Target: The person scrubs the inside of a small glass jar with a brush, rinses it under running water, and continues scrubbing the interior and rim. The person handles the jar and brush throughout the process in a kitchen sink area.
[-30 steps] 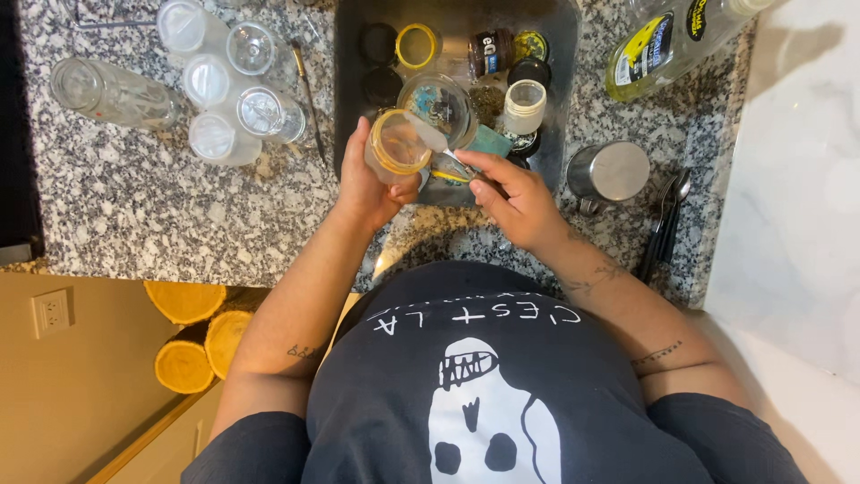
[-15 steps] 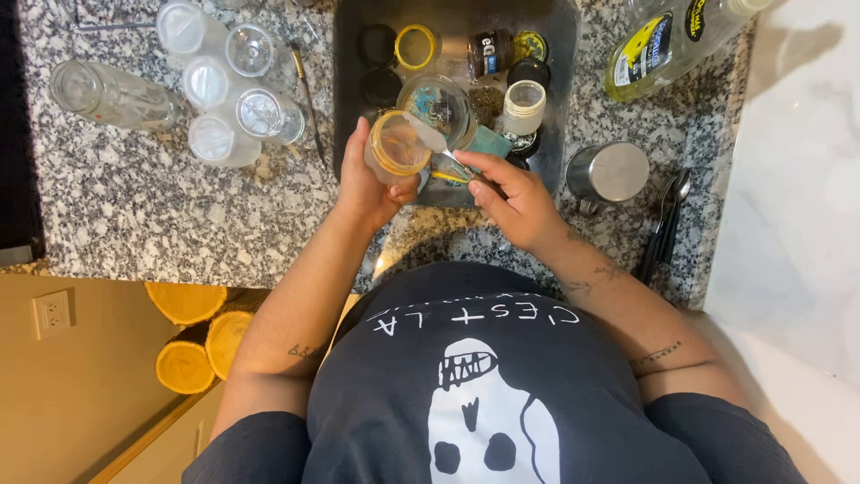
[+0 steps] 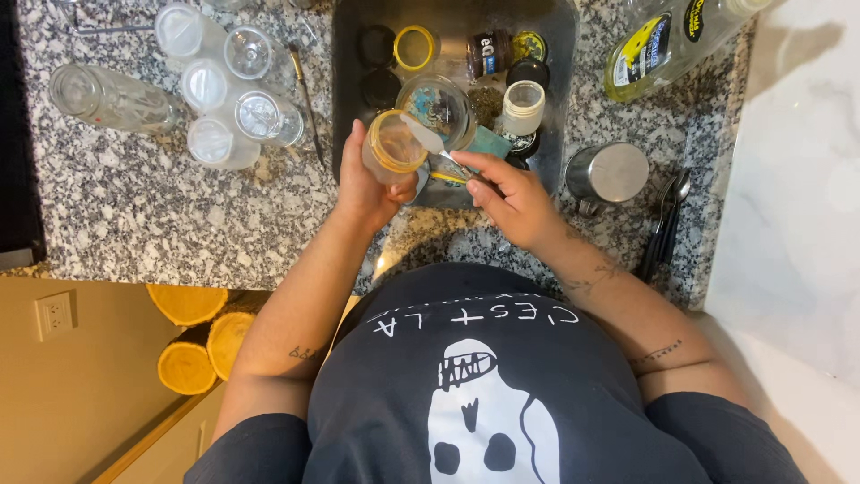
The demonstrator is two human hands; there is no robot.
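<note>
Gripping a small clear glass jar [image 3: 392, 148] in our left hand [image 3: 365, 184], we pinch a flat-bladed knife [image 3: 434, 143] in our right hand [image 3: 512, 197].
We tilt the jar's mouth toward us over the dark metal sink [image 3: 345, 99] so the blade reaches inside; beyond, lids and jars soak, and washed glasses [image 3: 219, 85] rest on the speckled granite counter [image 3: 161, 215].

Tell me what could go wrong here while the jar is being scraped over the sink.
The left hand holds the small glass jar tilted above the sink; if wet, it might slip and break on the jars below. The knife in the right hand could chip the rim or slip towards the fingers.
</note>
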